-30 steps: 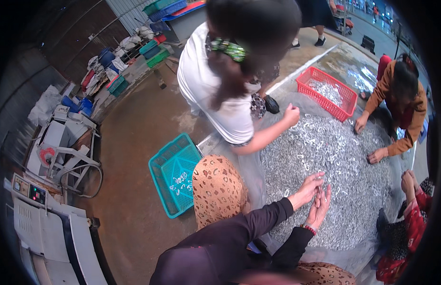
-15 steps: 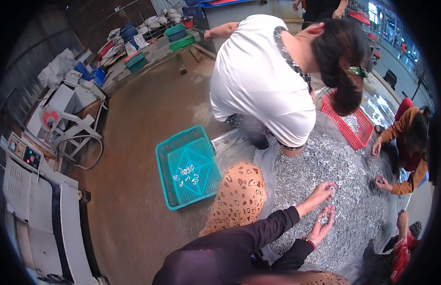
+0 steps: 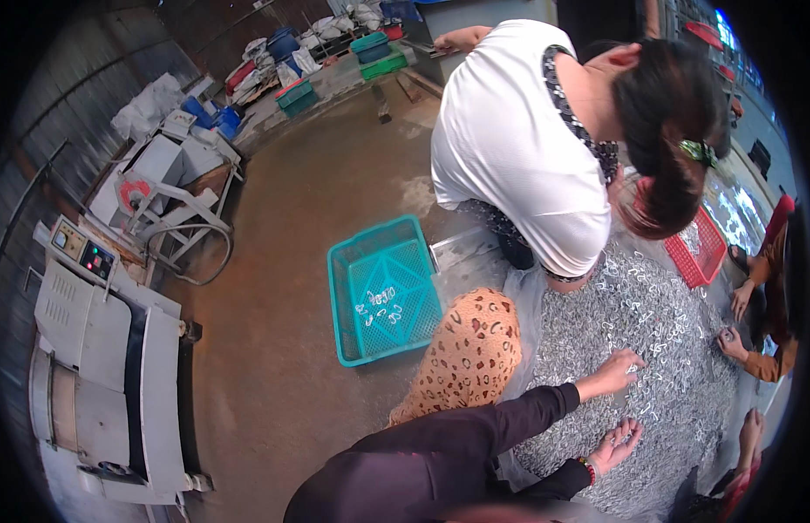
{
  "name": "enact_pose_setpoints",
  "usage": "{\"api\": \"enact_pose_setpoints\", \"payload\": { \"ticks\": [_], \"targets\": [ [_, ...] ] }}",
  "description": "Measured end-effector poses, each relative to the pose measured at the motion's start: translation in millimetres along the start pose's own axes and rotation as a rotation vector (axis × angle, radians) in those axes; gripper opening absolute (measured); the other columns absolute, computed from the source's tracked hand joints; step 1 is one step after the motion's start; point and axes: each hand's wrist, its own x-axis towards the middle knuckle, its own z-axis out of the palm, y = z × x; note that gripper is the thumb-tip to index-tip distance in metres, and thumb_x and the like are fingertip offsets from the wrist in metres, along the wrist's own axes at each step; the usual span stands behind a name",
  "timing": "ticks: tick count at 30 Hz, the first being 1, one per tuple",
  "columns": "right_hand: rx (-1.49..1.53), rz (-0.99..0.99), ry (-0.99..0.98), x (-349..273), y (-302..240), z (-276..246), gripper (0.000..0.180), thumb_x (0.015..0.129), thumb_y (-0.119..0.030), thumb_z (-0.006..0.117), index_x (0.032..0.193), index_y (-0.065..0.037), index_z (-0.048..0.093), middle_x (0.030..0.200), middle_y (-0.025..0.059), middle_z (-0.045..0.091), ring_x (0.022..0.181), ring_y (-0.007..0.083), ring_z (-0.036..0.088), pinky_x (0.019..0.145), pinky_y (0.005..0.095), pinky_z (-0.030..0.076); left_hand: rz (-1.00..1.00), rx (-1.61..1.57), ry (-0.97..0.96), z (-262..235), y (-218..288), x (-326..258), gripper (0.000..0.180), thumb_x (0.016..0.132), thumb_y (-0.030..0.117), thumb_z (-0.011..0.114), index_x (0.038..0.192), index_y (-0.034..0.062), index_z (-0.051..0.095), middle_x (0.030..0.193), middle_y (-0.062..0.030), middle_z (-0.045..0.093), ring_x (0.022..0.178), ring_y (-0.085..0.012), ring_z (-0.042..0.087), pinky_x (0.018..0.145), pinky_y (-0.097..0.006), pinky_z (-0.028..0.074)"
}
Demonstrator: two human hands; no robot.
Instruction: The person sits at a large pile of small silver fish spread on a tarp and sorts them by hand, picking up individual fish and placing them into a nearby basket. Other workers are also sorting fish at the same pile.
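A broad heap of small silvery pieces [image 3: 588, 349] lies before me, with paler loop- or hook-shaped pieces [image 3: 653, 327] scattered over it. Over the heap, my left hand [image 3: 616, 373] has its fingers bent and pressed together; a whitish bit shows at the fingertips, too small to name. Closer to me is my right hand [image 3: 614, 446], turned palm up with curled fingers around some small pale looped pieces, partly hidden. The two hands are apart. A teal plastic basket [image 3: 342, 336] stands on the floor to my left, a few of the pale pieces [image 3: 383, 298] inside it.
A person in a white top [image 3: 518, 139] bends over the heap ahead. Another person's hands [image 3: 732, 344] work at its right edge, near a red basket [image 3: 706, 266]. Below them is another forearm [image 3: 751, 436]. Grey machines [image 3: 100, 349] stand along the left wall.
My hands have moved apart: the left reaches farther over the heap, away from the right palm. The whole view has shifted, so the surroundings sit farther right. The person in white stays bent over.
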Motion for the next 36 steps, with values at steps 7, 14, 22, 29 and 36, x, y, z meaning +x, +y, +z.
{"api": "enact_pose_setpoints", "payload": {
  "ticks": [7, 14, 22, 29, 36],
  "targets": [
    [0.491, -0.368, -0.053, -29, -39, -22, 0.037, 0.098, -0.016, 0.038, 0.133, -0.002, 0.039, 0.113, 0.0158, 0.039, 0.094, 0.0237, 0.042, 0.076, 0.0332, 0.043, -0.182, 0.490, -0.350, 57, -75, 14, 0.061, 0.085, 0.023, 0.060, 0.140, 0.0130, 0.034, 0.148, -0.0172, 0.021, 0.137, -0.0434, 0.007, 0.110, -0.055, 0.016],
    [-0.032, -0.435, 0.425, -25, -28, 25, 0.039, 0.097, -0.023, 0.045, 0.131, -0.002, 0.040, 0.108, 0.0161, 0.048, 0.089, 0.0260, 0.048, 0.061, 0.0289, 0.044, 0.073, 0.792, -0.408, 88, -113, -43, 0.043, 0.081, 0.021, 0.058, 0.123, 0.0100, 0.053, 0.139, -0.0144, 0.037, 0.134, -0.0414, 0.021, 0.106, -0.055, 0.023],
    [0.026, -0.265, 0.121, 0, -2, 23, 0.023, 0.099, -0.023, 0.042, 0.086, -0.004, 0.040, 0.080, 0.0045, 0.038, 0.060, 0.0106, 0.032, 0.037, 0.0205, 0.026, 0.108, 0.737, -0.480, 77, -127, -64, 0.025, 0.079, 0.007, 0.055, 0.102, 0.0027, 0.062, 0.119, -0.0192, 0.051, 0.119, -0.0402, 0.042, 0.095, -0.046, 0.041],
    [0.286, -0.252, -0.041, 5, 4, 26, 0.018, 0.100, -0.022, 0.038, 0.100, -0.004, 0.042, 0.080, 0.0022, 0.032, 0.061, 0.0075, 0.027, 0.035, 0.0184, 0.019, -0.033, 0.456, -0.238, 41, -111, -39, 0.012, 0.076, 0.007, 0.058, 0.080, -0.0031, 0.061, 0.094, -0.0249, 0.057, 0.090, -0.0411, 0.057, 0.080, -0.046, 0.046],
    [0.265, -0.266, -0.129, 3, 1, 26, 0.017, 0.100, -0.021, 0.039, 0.094, -0.005, 0.042, 0.080, 0.0019, 0.032, 0.061, 0.0071, 0.027, 0.037, 0.0190, 0.020, -0.093, 0.352, -0.544, 13, -56, -4, 0.014, 0.076, 0.005, 0.060, 0.089, 0.0009, 0.062, 0.097, -0.0174, 0.059, 0.097, -0.0369, 0.056, 0.082, -0.042, 0.046]
  ]
}}
